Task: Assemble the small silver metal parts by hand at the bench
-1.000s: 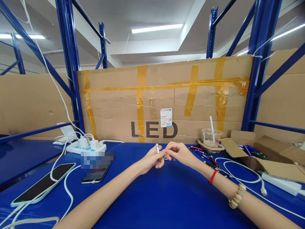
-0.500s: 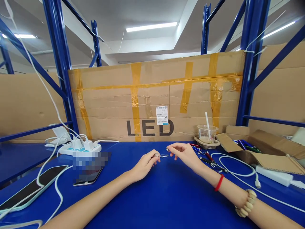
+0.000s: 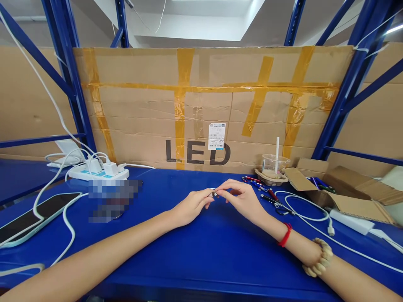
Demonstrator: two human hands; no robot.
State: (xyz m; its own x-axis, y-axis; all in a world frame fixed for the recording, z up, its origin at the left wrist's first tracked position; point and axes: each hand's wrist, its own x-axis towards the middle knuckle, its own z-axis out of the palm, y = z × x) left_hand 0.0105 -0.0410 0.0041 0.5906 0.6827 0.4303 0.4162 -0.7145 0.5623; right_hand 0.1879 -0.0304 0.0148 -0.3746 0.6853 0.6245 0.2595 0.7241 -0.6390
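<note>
My left hand and my right hand meet over the middle of the blue table. Their fingertips come together at a small silver and dark metal piece, too small to name. The left thumb and fingers pinch it from the left. From the right, my right thumb and forefinger close on the same spot, the other fingers curled beneath. Whether this is one part or two pressed together, I cannot tell. On the right wrist are a red band and a beaded bracelet.
At the right lie pens, a white cable and an open cardboard box. A plastic cup with a straw stands behind them. Leftward are a power strip and a phone. Cardboard walls the back.
My hands, apart before, now touch at the fingertips; the right one moved left to the left one. A silver loop seen between them is now out of sight. The view has tilted down.
</note>
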